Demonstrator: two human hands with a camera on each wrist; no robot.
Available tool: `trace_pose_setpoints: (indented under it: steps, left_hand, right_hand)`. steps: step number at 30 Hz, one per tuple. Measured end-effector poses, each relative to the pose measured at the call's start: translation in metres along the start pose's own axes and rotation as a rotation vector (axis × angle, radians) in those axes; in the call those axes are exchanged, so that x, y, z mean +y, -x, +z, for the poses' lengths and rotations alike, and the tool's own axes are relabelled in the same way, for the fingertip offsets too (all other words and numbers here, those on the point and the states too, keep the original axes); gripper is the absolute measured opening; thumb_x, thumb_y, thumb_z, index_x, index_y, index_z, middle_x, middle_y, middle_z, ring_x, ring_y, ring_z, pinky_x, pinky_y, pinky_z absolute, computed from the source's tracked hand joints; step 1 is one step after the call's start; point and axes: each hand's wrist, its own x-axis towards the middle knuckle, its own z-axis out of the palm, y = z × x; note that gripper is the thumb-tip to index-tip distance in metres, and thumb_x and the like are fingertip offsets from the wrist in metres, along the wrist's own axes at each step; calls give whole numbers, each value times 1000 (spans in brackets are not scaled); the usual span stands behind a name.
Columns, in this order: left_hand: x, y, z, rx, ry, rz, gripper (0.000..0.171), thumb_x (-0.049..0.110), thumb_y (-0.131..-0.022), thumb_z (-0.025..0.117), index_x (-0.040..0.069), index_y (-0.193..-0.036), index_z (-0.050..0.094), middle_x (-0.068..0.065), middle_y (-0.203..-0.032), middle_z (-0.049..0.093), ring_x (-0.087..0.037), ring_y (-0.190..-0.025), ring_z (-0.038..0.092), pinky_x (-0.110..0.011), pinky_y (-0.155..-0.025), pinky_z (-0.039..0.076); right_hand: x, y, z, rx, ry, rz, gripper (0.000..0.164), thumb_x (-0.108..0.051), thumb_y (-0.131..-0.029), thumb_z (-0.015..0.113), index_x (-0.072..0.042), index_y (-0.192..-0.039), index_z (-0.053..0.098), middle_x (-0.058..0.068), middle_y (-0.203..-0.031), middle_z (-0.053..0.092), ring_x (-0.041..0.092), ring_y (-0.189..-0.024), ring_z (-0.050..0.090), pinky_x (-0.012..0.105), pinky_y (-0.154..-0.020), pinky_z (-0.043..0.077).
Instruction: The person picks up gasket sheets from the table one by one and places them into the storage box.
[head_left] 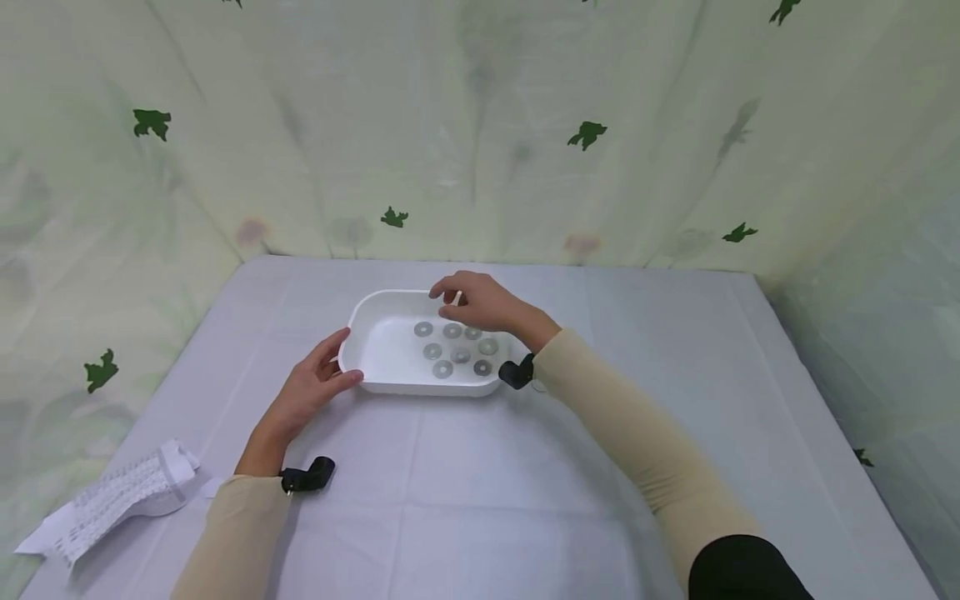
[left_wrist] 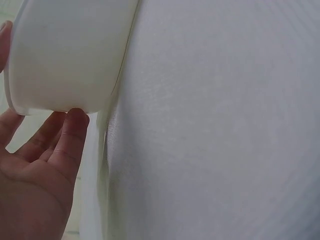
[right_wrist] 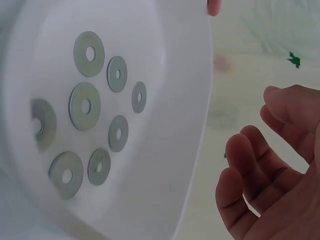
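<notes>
A white oblong tray [head_left: 390, 350] with rounded corners stands on the table, several flat metal washers [right_wrist: 94, 118] lying loose on its floor, mostly towards the right half. At the tray's left end, my left hand [head_left: 315, 385] holds it, thumb at the near corner of the rim and fingers along the outer wall. In the left wrist view, fingertips [left_wrist: 76, 117] of that hand meet the tray's end wall. Over the far right part of the tray hovers my right hand [head_left: 483, 302], fingers loosely bent, with nothing between them in the right wrist view.
A white cloth [head_left: 450, 517] covers the table. On the left edge lies a crumpled printed paper [head_left: 120, 504]. Pale curtains with green leaf shapes [head_left: 587, 134] hang behind and at both sides. Each wrist carries a small black camera [head_left: 309, 475].
</notes>
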Motion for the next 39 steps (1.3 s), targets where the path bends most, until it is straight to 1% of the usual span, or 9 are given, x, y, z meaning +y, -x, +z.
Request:
trace_pose_setpoints:
  steps: [7,12,14,16,21,25,29,34,39]
  left_hand:
    - [4,-4,1,-9,-24,-8,86,28,-94,70,22,-160,16,-15,-165,24,-37,-149,32,-2,-89,42]
    - [4,-4,-4,3,-39,-9,86,28,-94,69,21,-160,16,-14,-165,25,-36,-149,32,-1,-89,41]
    - [2,-4,-6,4,-32,-15,86,28,-94,70,22,-161,16,-13,-165,25,-36,-149,32,0,-88,40]
    - [2,-3,-7,0,-29,-20,87,29,-93,70,22,-161,16,-14,-165,24,-36,-150,31,1,-87,39]
    - [0,-1,-6,1,-45,-31,87,30,-93,70,24,-161,15,-13,-165,24,-36,-150,31,-1,-89,40]
    - [0,-1,-6,3,-62,-32,87,32,-93,70,26,-161,15,-12,-165,24,-35,-150,32,-2,-90,41]
    - [0,-2,-6,3,-62,-26,87,31,-93,70,25,-160,16,-13,-165,24,-35,-149,33,-2,-90,41]
    - [-1,-2,-5,-1,-44,-25,86,29,-93,70,22,-161,16,-14,-165,24,-36,-150,32,-1,-89,40]
    - [-3,-2,-6,4,-29,-22,86,27,-94,70,21,-161,16,-14,-165,24,-36,-150,31,1,-88,39]
  right_hand:
    - [8,51,-17,36,63,-66,30,-17,-97,62,-13,-126,65,8,-115,65,21,-96,64,33,-86,53]
    - [23,81,-18,60,73,-96,28,-13,-95,64,-11,-124,66,8,-112,66,19,-92,64,31,-82,54]
    - [30,92,-16,69,71,-98,28,-12,-95,64,-11,-123,66,7,-111,66,18,-91,63,30,-80,54]
    - [37,102,-13,69,64,-93,29,-11,-94,65,-9,-123,66,9,-111,67,18,-91,63,30,-79,54]
    - [63,125,-3,25,49,-38,30,-8,-93,65,-6,-123,66,12,-111,67,18,-91,63,29,-79,53]
    - [86,133,8,-2,49,16,31,-7,-91,65,-6,-122,67,8,-108,67,16,-89,63,28,-79,53]
    - [101,134,18,-11,56,37,30,-8,-88,66,-7,-119,68,5,-101,65,13,-84,57,26,-76,49]
    - [101,130,27,-14,92,67,28,-13,-87,71,-10,-114,70,2,-95,61,11,-79,50,23,-71,44]
    - [97,126,30,-9,128,89,25,-13,-86,73,-9,-111,70,2,-96,62,12,-82,53,25,-74,46]
